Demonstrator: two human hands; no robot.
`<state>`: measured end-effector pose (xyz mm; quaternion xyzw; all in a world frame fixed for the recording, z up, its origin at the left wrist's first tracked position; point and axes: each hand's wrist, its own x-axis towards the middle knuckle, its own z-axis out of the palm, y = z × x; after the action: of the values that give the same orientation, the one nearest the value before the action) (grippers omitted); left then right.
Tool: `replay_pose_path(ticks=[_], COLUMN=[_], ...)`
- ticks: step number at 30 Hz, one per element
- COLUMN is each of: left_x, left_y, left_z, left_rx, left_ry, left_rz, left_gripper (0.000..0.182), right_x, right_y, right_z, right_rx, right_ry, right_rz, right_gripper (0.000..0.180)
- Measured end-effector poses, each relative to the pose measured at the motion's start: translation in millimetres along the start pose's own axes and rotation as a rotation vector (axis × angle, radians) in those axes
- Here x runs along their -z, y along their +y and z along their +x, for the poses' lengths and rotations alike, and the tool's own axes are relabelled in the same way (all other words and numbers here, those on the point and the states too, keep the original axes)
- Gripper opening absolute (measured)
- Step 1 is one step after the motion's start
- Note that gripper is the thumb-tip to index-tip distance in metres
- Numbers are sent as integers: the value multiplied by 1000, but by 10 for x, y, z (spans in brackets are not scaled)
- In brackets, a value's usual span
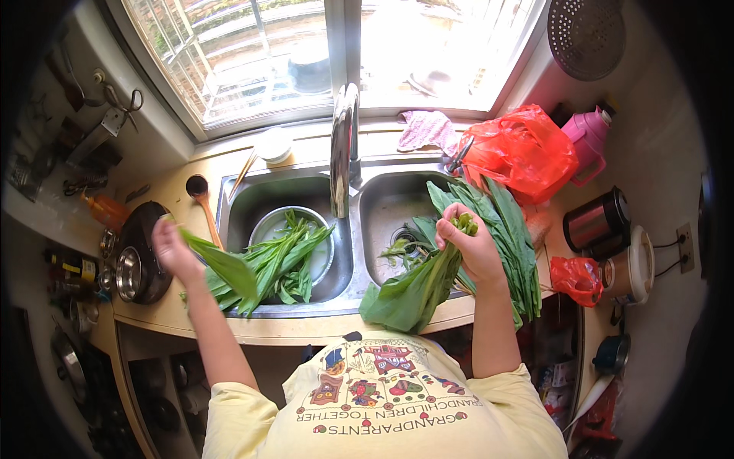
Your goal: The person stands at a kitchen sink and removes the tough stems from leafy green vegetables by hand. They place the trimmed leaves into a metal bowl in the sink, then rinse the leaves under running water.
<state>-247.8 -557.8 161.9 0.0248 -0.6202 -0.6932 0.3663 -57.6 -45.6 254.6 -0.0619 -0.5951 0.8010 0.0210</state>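
My left hand (175, 249) is raised over the counter left of the sink, gripping a long green leaf (226, 267) by one end, its blade trailing to the right. In my right hand (473, 246) is a bunch of leafy greens (410, 295), held by the stems with the leaves hanging over the sink's front edge. More greens (281, 252) lie across a metal bowl (258, 229) in the left basin and over its front rim. A pile of long leaves (504, 241) rests over the right side of the right basin (381, 212), where loose scraps (401, 249) lie around the drain.
A chrome faucet (341, 155) rises between the basins. Left are a ladle (203, 201) and a dark pan (152, 275). Behind the basins sit a white bowl (274, 146) and a cloth (427, 131). A red plastic bag (522, 152) and a kettle (596, 218) stand right.
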Motion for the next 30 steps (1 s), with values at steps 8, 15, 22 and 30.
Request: replay_pose_path(ticks=[8, 15, 22, 30], left_x=[-1065, -1898, -1885, -1813], left_y=[225, 1425, 1331, 1465], left_z=[-1422, -2352, -2459, -2257], left_rx=[-70, 165, 456, 606], left_ry=[-878, -1141, -1019, -971], left_rz=[600, -40, -196, -334], left_gripper=[31, 29, 13, 9], right_x=[-93, -427, -475, -429], right_y=[-39, -30, -37, -301], right_z=[33, 58, 73, 0], right_rx=[1, 9, 129, 97], right_ry=[-21, -101, -57, -24], right_rz=[55, -17, -115, -259], right_gripper=[19, 20, 20, 17])
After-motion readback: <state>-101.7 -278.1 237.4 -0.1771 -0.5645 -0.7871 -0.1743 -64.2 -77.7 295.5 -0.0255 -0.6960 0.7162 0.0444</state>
